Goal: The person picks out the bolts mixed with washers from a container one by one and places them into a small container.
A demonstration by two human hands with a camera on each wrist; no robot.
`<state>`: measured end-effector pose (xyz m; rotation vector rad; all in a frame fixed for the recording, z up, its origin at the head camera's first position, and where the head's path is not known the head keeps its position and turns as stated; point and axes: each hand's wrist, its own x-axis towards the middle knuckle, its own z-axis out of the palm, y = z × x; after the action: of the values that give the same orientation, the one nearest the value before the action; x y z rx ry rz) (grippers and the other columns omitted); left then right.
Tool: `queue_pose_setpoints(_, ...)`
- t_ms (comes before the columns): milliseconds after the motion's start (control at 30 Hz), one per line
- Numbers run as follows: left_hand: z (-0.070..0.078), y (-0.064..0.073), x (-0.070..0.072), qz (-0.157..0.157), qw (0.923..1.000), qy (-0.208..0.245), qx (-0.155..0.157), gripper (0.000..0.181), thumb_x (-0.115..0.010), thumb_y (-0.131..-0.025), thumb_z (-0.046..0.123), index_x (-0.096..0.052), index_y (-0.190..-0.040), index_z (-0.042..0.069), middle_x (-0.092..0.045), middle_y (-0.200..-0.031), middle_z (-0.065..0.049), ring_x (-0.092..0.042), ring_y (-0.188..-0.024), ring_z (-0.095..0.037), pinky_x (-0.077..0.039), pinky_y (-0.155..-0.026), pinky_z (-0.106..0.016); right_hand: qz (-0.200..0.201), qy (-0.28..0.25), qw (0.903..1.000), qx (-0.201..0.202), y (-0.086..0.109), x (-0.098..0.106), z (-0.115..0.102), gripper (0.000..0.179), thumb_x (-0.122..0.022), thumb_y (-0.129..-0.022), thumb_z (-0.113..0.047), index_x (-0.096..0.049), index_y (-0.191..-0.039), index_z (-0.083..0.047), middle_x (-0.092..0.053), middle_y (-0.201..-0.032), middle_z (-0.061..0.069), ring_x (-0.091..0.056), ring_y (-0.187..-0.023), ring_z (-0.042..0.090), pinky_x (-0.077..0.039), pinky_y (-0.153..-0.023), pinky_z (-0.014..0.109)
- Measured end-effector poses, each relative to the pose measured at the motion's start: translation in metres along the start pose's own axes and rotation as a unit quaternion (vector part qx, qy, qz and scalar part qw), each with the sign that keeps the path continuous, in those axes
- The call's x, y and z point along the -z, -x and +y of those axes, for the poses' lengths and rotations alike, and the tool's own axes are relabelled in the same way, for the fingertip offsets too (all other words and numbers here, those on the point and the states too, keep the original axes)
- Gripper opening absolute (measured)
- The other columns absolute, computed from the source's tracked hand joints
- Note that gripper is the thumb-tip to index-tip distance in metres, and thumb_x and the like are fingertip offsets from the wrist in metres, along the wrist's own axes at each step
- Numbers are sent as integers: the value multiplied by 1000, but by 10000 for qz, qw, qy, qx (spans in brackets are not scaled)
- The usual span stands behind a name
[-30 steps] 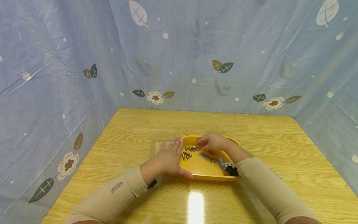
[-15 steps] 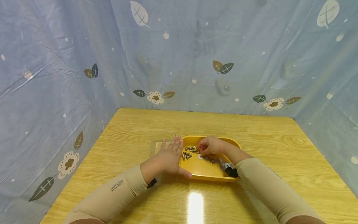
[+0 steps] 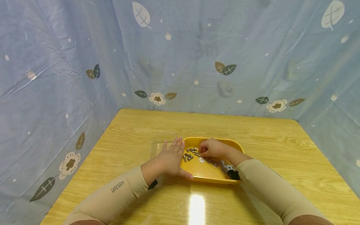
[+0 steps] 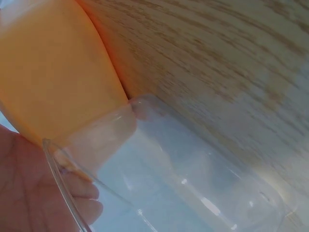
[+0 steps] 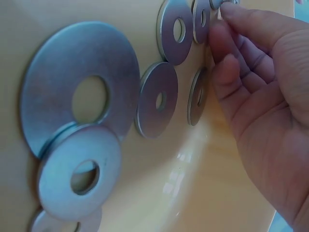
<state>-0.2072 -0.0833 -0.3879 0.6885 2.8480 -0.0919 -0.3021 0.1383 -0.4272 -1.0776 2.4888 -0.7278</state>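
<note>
A yellow tray (image 3: 208, 173) holds several short metal bolts (image 3: 187, 155) at its left and a row of flat washers (image 3: 201, 159) running to the right. My right hand (image 3: 214, 148) reaches in over the washers, thumb and fingers drawn together at the end of a bolt (image 3: 197, 154). In the right wrist view its fingertips (image 5: 226, 10) come close together beside the far washers. My left hand (image 3: 168, 159) rests with straight fingers against the tray's left side. A clear plastic box (image 4: 193, 164) lies beside that hand, partly hidden under it in the head view.
A large washer (image 5: 43, 72) overlaps a smaller washer (image 5: 53, 183) near the right wrist. The wooden table (image 3: 140, 125) extends around the tray. A blue patterned curtain (image 3: 180, 62) closes off the back and sides.
My right hand has lowered slightly, its fingers closing toward the bolts. A bolt by the fingertips has shifted. My left hand keeps its place.
</note>
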Motion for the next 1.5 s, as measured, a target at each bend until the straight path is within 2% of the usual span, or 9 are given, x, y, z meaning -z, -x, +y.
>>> queue_pose_setpoints(167, 1, 1, -1, -1, 10000, 11, -16, 136, -27, -49, 96, -2, -147, 4, 6, -152, -14, 4, -139, -27, -4, -106, -58, -73, 211, 9997, 19, 0, -3, -1, 13, -67, -83, -11, -61, -72, -12, -52, -61, -8, -46, -52, 4, -41, -53, 20)
queue_pose_setpoints(333, 1, 2, -2, -12, 10000, 66, -26, 135, -30, -50, 95, -3, -147, 4, 6, -152, -15, 5, -139, -28, -4, -106, -58, -164, -102, 9998, 92, 1, -6, 1, 11, -66, -83, -7, -60, -75, -10, -54, -62, -6, -49, -54, 4, -44, -53, 21)
queue_pose_setpoints(433, 1, 2, -2, 6, 10000, 55, -19, 135, -31, -51, 95, -3, -147, 4, 5, -152, -15, 4, -139, -27, -4, -106, -58, -80, -133, 9997, 174, 2, -7, 2, 10, -68, -82, -7, -58, -85, -8, -55, -64, -5, -51, -55, 6, -45, -54, 22)
queue_pose_setpoints(567, 1, 2, -1, -20, 10000, 44, -13, 135, -30, -51, 95, -3, -147, 4, 4, -152, -15, 4, -139, -27, -5, -106, -58, -113, -300, 9993, 190, 1, -7, 1, 28, -68, -81, -7, -56, -107, -7, -57, -68, -2, -55, -55, 10, -47, -53, 24)
queue_pose_setpoints(667, 1, 2, -2, -32, 10000, 72, -8, 135, -31, -51, 95, -4, -147, 4, 4, -152, -15, 4, -139, -27, -5, -106, -58, -212, -471, 9986, 148, 0, -8, 0, 36, -69, -81, -8, -55, -115, -8, -58, -69, -1, -56, -55, 12, -48, -52, 25)
queue_pose_setpoints(833, 0, 2, -2, -11, 9999, 122, 17, 135, -35, -51, 94, -4, -147, 4, 4, -152, -16, 4, -139, -27, -5, -106, -58, -173, -305, 9993, 156, -3, -8, 0, 38, -70, -80, -11, -58, -116, -9, -57, -68, -6, -53, -57, 8, -47, -56, 24)
queue_pose_setpoints(1067, 1, 1, 0, -44, 9999, 99, 38, 137, -29, -48, 96, -3, -147, 5, 6, -152, -14, 5, -139, -27, -5, -106, -57, -148, -245, 9994, 203, -5, -9, 1, 37, -72, -79, -15, -58, -112, -10, -56, -66, -5, -51, -54, 7, -45, -52, 23)
queue_pose_setpoints(1267, 1, 1, -1, -29, 9999, 150, 50, 136, -33, -50, 94, -3, -147, 4, 7, -151, -15, 4, -139, -27, -4, -106, -57, -109, -138, 9994, 302, -5, -9, 2, 33, -72, -78, -15, -57, -107, -10, -56, -66, -6, -51, -53, 6, -45, -52, 22)
queue_pose_setpoints(1500, 1, -1, -1, -5, 10000, 51, 51, 137, -29, -48, 96, -3, -147, 4, 5, -152, -15, 5, -139, -28, -4, -106, -58, -116, -157, 9993, 334, -6, -8, 2, 29, -71, -80, -14, -58, -106, -11, -57, -67, -7, -53, -54, 6, -46, -54, 23)
